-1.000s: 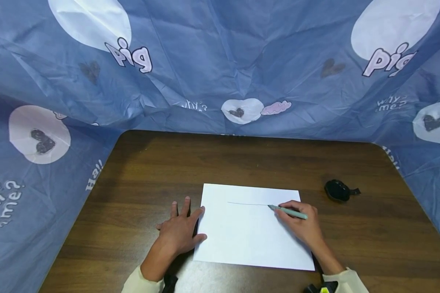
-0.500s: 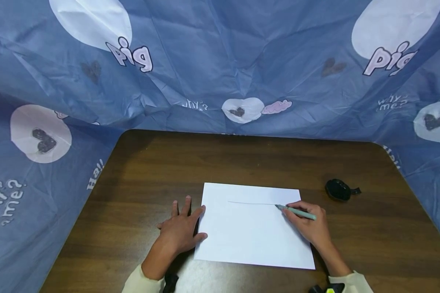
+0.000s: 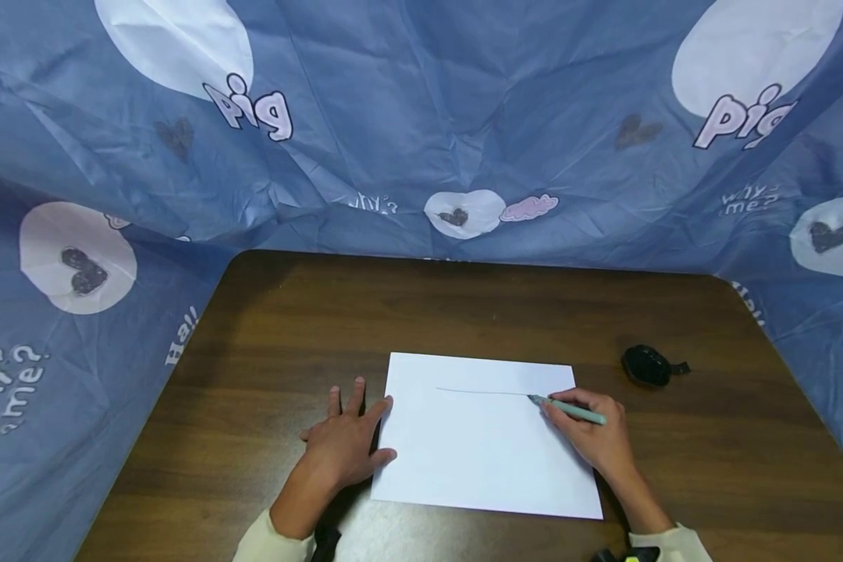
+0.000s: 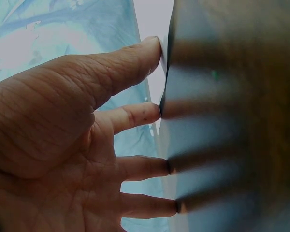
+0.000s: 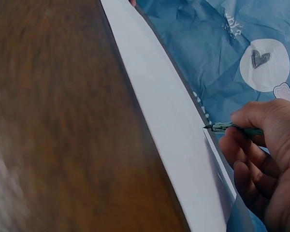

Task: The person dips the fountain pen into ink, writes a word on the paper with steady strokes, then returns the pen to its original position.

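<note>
Paper on the table, with a pen at the end of a thin line

The paper lies on the near part of the table, about the middle from left to right. That spot seems picked so both hands can get to it.

The person's left hand is spread wide and grips nothing. Its thumb and pointing finger touch the paper's left edge, probably to stop it from sliding.

The right hand pinches the pen close to its tip, likely because it is easier to steer that way. The pen leans, with its tip to the left and its back end to the right. The tip is at the right end of the line, which runs across the far part of the paper. The right hand is off to the right, so it does not cover the line.

Farther right, a black round thing sits on the table, away from the paper, maybe to be out of the way. Blue cloth hangs past the table's far edge.
</note>
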Motion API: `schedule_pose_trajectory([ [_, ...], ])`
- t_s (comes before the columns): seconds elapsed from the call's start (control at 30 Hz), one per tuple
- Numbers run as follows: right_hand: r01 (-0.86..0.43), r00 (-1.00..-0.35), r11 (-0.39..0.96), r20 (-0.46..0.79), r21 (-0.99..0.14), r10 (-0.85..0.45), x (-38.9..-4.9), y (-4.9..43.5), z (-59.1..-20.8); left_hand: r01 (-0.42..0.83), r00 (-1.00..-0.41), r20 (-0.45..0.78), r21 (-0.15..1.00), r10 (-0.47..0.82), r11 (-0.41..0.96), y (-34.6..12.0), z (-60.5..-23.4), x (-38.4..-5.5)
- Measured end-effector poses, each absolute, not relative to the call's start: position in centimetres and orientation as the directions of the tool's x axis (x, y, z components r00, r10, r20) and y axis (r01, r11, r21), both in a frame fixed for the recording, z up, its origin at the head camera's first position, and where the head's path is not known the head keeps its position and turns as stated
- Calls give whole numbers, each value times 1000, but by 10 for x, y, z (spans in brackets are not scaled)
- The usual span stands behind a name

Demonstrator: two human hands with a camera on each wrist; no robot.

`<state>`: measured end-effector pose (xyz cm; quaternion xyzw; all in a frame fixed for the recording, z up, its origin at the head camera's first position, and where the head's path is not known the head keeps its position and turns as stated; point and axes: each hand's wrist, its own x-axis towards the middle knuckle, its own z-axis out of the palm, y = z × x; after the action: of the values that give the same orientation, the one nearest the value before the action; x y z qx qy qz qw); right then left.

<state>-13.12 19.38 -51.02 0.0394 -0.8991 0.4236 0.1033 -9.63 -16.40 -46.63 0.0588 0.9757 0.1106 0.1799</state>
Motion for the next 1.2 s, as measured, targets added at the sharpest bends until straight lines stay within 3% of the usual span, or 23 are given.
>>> schedule_pose_trajectory([
  [0.83, -163, -973, 633, 231, -757, 25, -132, 190, -508, 71, -934, -324, 237, 148, 969, -164, -468, -96],
  [1.2, -255, -953, 611, 301, -750, -28, -142, 168, -499, 74, -932, -326, 252, 157, 965, -165, -465, -95],
])
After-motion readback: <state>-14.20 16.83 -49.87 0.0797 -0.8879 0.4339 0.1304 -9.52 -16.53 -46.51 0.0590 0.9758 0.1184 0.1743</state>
